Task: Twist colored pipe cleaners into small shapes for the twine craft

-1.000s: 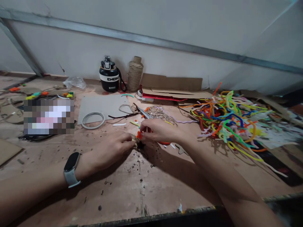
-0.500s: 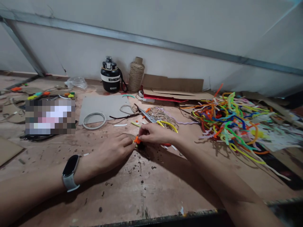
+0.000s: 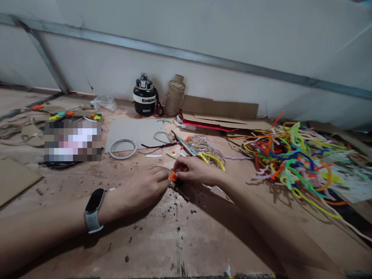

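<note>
Close together over the wooden table (image 3: 151, 244), my two hands meet at a small bent orange pipe cleaner (image 3: 173, 176). My right hand (image 3: 194, 169) pinches it between thumb and fingertips. My left hand (image 3: 149, 186), closed with its fingertips against the orange piece, presses on a strand of brown twine (image 3: 163, 168) that runs beneath the fingers. Part of the twine is hidden by the hands. Just behind my right hand lie scissors with yellow handles (image 3: 213, 159), their blades pointing away to the left.
A tangled heap of coloured pipe cleaners (image 3: 293, 155) lies at right. Loose twine (image 3: 200, 144), a ring (image 3: 122, 149) and grey card (image 3: 124, 130) lie beyond my hands. A black bottle (image 3: 144, 97) and twine spool (image 3: 175, 95) stand by the wall. Cardboard (image 3: 14, 180) lies at left.
The view has shifted, so everything sits a little farther right and lower. Both hands stay at the orange pipe cleaner, with only slight finger movement.
</note>
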The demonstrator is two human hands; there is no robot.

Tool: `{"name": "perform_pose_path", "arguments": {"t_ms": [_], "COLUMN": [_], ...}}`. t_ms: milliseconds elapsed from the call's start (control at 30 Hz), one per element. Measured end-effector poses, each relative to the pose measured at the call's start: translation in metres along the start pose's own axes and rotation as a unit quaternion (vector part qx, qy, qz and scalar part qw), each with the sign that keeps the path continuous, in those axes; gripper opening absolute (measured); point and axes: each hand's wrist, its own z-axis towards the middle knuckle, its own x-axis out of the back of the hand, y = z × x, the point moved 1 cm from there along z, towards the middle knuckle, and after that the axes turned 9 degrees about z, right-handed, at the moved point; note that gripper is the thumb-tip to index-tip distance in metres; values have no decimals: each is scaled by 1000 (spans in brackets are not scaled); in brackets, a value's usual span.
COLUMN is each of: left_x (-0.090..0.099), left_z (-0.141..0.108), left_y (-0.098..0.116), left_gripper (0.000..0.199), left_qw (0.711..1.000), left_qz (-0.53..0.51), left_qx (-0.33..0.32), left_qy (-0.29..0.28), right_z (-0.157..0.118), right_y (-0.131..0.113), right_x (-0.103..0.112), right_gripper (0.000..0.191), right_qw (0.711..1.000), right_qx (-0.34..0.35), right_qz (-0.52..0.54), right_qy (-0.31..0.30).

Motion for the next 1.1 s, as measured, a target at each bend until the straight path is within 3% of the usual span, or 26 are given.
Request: {"name": "perform_pose_path", "arguments": {"t_ms": [133, 300, 367, 467, 700, 967, 1100], "left_x": [-2, 17, 23, 24, 16, 21, 24], "left_z": [0, 1, 2, 4, 6, 1, -1], "left_y": [1, 4, 1, -6, -20, -37, -55], "left_gripper": [18, 24, 29, 26, 24, 24, 22], "left_qw": [1000, 999, 998, 996, 993, 973, 946], "left_qz": [-1, -12, -15, -12, 11, -57, -166], "left_qx": [5, 45, 56, 55, 71, 127, 206], "left_qy": [0, 8, 21, 69, 97, 184, 190], "right_z": [-1, -2, 1, 5, 7, 7, 9], "right_y": [0, 1, 5, 13, 21, 25, 29], "right_x": [0, 1, 1, -1, -10, -13, -17], "right_gripper": [11, 19, 21, 24, 35, 44, 44], "right_qw": [1000, 1000, 997, 977, 967, 954, 943], "right_qx": [-4, -10, -13, 25, 34, 39, 43], "right_qz": [0, 20, 53, 114, 149, 172, 206], "right_qy": [2, 19, 62, 176, 202, 243, 258]}}
